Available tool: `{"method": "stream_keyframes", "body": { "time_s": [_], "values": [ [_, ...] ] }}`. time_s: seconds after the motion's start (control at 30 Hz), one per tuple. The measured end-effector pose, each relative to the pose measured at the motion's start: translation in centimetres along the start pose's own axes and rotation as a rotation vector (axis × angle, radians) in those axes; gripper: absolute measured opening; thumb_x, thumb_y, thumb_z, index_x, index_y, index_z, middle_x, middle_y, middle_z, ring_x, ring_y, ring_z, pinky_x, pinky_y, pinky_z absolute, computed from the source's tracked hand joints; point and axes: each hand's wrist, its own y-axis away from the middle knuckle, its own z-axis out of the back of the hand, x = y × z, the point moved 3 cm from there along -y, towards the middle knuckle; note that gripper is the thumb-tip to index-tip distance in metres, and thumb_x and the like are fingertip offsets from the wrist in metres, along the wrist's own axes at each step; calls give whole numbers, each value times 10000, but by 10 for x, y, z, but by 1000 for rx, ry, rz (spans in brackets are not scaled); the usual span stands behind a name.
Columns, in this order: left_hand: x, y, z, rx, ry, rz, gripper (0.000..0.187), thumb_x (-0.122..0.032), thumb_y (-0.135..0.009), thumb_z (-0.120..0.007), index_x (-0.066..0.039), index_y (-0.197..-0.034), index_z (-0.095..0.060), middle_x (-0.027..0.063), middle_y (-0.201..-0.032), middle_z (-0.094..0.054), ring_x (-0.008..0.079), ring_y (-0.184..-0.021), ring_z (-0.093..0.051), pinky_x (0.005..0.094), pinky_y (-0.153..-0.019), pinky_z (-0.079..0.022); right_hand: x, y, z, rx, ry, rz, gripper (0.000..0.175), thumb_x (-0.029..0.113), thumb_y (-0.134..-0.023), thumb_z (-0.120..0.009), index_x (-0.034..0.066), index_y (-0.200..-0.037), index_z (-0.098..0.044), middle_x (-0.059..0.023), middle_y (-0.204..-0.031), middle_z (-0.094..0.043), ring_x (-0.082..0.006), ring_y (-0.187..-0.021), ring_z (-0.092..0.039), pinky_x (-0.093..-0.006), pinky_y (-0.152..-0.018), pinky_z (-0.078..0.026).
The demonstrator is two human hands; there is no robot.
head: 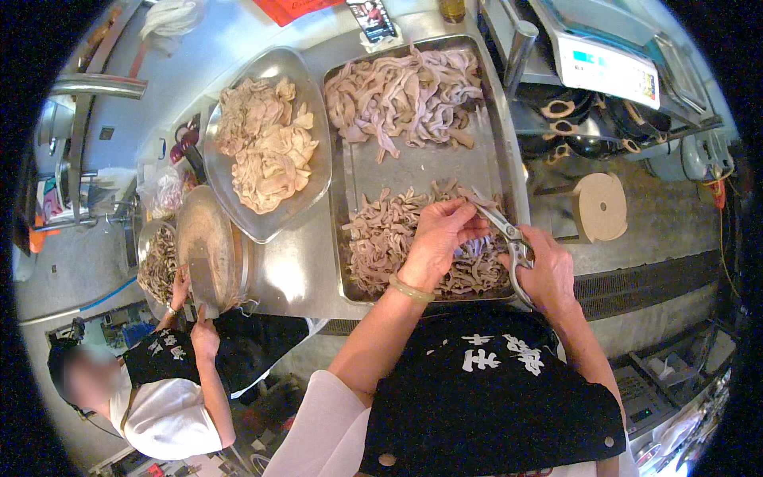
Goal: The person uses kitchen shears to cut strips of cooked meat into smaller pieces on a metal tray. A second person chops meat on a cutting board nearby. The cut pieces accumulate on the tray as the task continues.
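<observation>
My left hand point(446, 229), with a pale bangle on the wrist, pinches a strip of cooked meat or offal point(474, 197) over the near part of a deep metal tray point(426, 164). My right hand point(543, 265) grips the handles of metal scissors point(509, 232), whose blades reach to the strip beside my left fingertips. Under my hands lies a pile of short cut pieces point(387, 238). At the tray's far end lies a heap of long uncut strips point(405, 98). Whether the blades are closed on the strip is hard to tell.
Left of the tray stands a metal bowl point(268, 223) of folded pale pieces. Further left, a co-worker holds a cleaver point(202, 280) at a round chopping block point(205, 238), near a bowl of dark strips point(158, 262). A phone point(372, 21) stands behind the tray; a scale point(608, 68) is at the right.
</observation>
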Motion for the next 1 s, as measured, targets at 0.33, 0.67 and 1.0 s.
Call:
{"method": "stream_keyframes", "body": {
  "time_s": [0.33, 0.67, 1.0],
  "values": [
    [11, 2, 15, -22, 32, 12, 110, -79, -943, -604, 14, -948, -662, 110, -887, -695, 208, -766, -680, 384, -753, -606, -4, 6, -10, 142, -26, -83, 565, 383, -733, -796, 49, -1150, -614, -205, -962, -677, -383, -787, -671, -464, -677, -542],
    [21, 6, 18, -71, 19, 18, 141, -98, -940, -612, 30, -936, -668, 105, -828, -690, 192, -703, -678, 334, -681, -604, 3, 5, -16, 213, 33, -163, 565, 438, -716, -807, 41, -1073, -621, -194, -910, -681, -382, -813, -674, -470, -693, -538],
    [23, 8, 26, -49, -5, 16, 139, -118, -942, -611, 5, -913, -668, 72, -807, -680, 164, -690, -666, 322, -664, -596, -7, 10, -17, 264, -20, -138, 518, 457, -722, -800, 78, -1038, -642, -173, -760, -684, -386, -697, -672, -477, -630, -529]
  ]
}}
